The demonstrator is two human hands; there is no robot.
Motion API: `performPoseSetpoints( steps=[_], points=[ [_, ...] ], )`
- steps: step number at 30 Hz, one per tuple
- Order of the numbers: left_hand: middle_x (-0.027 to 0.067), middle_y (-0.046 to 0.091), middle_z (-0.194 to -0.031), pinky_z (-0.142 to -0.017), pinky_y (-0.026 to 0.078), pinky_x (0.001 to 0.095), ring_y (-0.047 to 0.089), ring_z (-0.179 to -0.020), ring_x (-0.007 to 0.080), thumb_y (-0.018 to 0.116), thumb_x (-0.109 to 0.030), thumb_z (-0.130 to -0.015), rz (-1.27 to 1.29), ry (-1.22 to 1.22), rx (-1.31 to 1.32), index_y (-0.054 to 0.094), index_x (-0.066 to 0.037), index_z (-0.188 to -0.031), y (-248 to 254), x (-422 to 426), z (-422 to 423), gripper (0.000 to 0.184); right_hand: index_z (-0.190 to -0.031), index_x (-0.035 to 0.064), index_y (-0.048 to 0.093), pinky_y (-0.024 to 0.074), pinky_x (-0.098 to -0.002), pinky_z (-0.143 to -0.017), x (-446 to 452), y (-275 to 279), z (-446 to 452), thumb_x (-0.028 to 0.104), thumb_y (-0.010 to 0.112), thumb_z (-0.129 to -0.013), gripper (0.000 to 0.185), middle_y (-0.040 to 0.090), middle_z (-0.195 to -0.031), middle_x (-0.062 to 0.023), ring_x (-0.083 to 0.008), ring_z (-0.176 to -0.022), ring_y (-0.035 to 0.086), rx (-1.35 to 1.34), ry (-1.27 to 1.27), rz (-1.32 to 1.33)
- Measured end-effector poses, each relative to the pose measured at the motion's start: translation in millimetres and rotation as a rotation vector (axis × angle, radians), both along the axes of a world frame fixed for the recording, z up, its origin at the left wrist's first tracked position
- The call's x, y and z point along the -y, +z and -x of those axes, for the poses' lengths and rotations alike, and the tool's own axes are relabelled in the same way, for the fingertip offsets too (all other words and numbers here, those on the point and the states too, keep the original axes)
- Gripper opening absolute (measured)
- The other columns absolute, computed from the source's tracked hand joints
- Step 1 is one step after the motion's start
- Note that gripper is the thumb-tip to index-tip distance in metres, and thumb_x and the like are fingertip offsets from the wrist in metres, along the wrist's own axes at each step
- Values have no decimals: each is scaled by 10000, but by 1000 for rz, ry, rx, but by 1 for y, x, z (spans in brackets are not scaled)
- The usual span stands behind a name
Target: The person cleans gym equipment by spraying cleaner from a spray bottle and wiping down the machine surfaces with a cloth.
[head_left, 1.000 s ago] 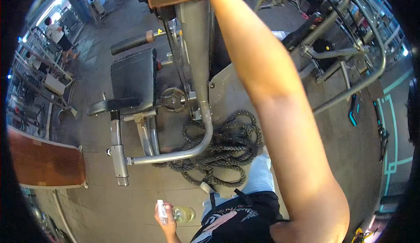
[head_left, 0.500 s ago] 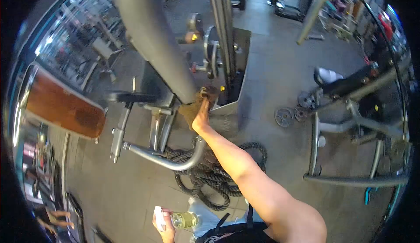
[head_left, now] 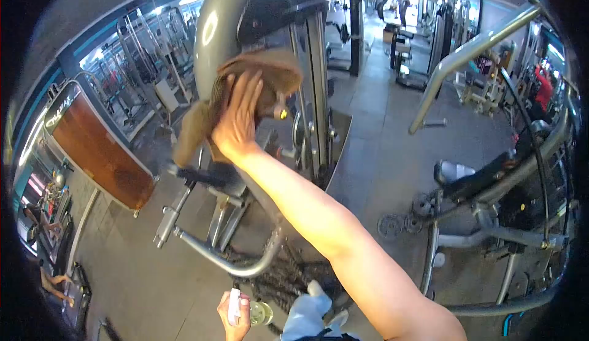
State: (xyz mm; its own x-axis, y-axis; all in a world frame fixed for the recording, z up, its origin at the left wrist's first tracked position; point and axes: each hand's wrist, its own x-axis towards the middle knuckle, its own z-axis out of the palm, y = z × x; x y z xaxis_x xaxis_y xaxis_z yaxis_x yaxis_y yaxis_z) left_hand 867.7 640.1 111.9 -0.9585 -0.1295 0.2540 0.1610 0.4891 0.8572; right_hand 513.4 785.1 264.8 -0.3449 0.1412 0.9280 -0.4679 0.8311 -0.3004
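My right hand [head_left: 238,123] holds a brown cloth [head_left: 276,71] flat against the curved grey frame [head_left: 215,28] of a weight machine, its fingers stretched over the fabric. One end of the cloth hangs down to the left of the hand. Low in the view, my left hand [head_left: 226,318] is wrapped around the neck of a spray bottle [head_left: 262,314]. The bottle has a white trigger head and pale yellowish liquid in a clear body.
Thick black ropes [head_left: 288,279] lie on the floor below the machine's bent tube [head_left: 245,272]. A brown panel [head_left: 101,151] stands at left. Another machine with grey bars [head_left: 454,65] is at right, near several weight plates [head_left: 392,226]. A person in red [head_left: 542,89] is far right.
My right hand has moved the cloth up along the frame, and the cloth is now spread wider. The view has tilted up. My left hand still holds the spray bottle.
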Motion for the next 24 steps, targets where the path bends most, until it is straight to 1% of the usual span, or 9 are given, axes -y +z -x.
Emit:
performPoseSetpoints(
  steps=[5, 6, 9, 12, 13, 15, 17, 19, 24],
  points=[
    [131, 593, -765, -639, 457, 347, 583, -693, 237, 595, -264, -867, 84, -130, -215, 642, 24, -788, 40, -26, 67, 302, -1535, -55, 34, -20, -724, -1102, -21, 35, 7, 426, 552, -900, 950, -53, -1519, -427, -673, -1366, -70, -208, 78, -88],
    [133, 596, -769, -644, 461, 352, 586, -698, 244, 598, -272, -865, 87, -128, -251, 645, 23, -786, 60, -34, 76, 309, -1543, -33, 78, -28, -722, -1103, -31, 56, -2, 446, 564, -888, 946, -46, -1547, -385, -652, -1382, -64, -161, 125, -36],
    [144, 615, -795, -666, 474, 362, 599, -728, 267, 608, -308, -866, 99, -137, -347, 657, 21, -790, 96, -41, 100, 341, -1538, -37, 114, -42, -641, -1155, -67, 119, -9, 265, 575, -825, 901, 22, -1546, -394, -619, -1409, 23, -72, -64, 0],
    [145, 628, -815, -657, 473, 355, 597, -718, 262, 600, -314, -884, 91, -205, -368, 653, 15, -789, 142, -47, 126, 347, -1458, -11, 310, 236, -516, -1130, -136, 156, 73, 377, 597, -871, 760, 320, -1491, -260, -418, -1375, 315, -7, -174, 280],
    [147, 633, -817, -670, 486, 359, 608, -729, 270, 620, -263, -872, 107, -250, -368, 657, 15, -807, 160, -50, 135, 288, -1443, -4, 326, 249, -512, -1116, -171, 166, 104, 374, 604, -865, 745, 336, -1466, -251, -410, -1354, 331, 28, -189, 300],
    [150, 641, -822, -697, 513, 365, 630, -751, 287, 660, -161, -846, 150, -345, -379, 665, 13, -842, 200, -59, 155, 174, -1413, 10, 357, 275, -505, -1087, -221, 179, 134, 367, 618, -851, 715, 369, -1416, -232, -394, -1313, 363, 68, -206, 191],
    [115, 591, -762, -617, 451, 332, 574, -679, 209, 594, -281, -905, 135, -371, -432, 631, 11, -838, 233, -85, 178, 302, -1384, 25, 388, 301, -498, -1058, -244, 183, 141, 361, 632, -838, 686, 402, -1365, -214, -378, -1271, 395, 44, -248, 36],
    [154, 628, -799, -648, 494, 368, 609, -708, 307, 613, -22, -853, 120, -431, -528, 647, 38, -851, 268, -116, 200, 69, -1354, 39, 419, 328, -491, -1029, -258, 184, 138, 355, 646, -824, 657, 435, -1315, -196, -362, -1230, 427, -18, -295, -128],
    [142, 557, -691, -584, 429, 382, 544, -628, 300, 652, -42, -884, 117, -307, -741, 614, 23, -809, 308, -198, 268, 107, -1280, 75, 497, 393, -474, -957, -311, 178, 117, 338, 681, -791, 585, 517, -1188, -150, -322, -1126, 507, -90, -388, -407]
  ],
)
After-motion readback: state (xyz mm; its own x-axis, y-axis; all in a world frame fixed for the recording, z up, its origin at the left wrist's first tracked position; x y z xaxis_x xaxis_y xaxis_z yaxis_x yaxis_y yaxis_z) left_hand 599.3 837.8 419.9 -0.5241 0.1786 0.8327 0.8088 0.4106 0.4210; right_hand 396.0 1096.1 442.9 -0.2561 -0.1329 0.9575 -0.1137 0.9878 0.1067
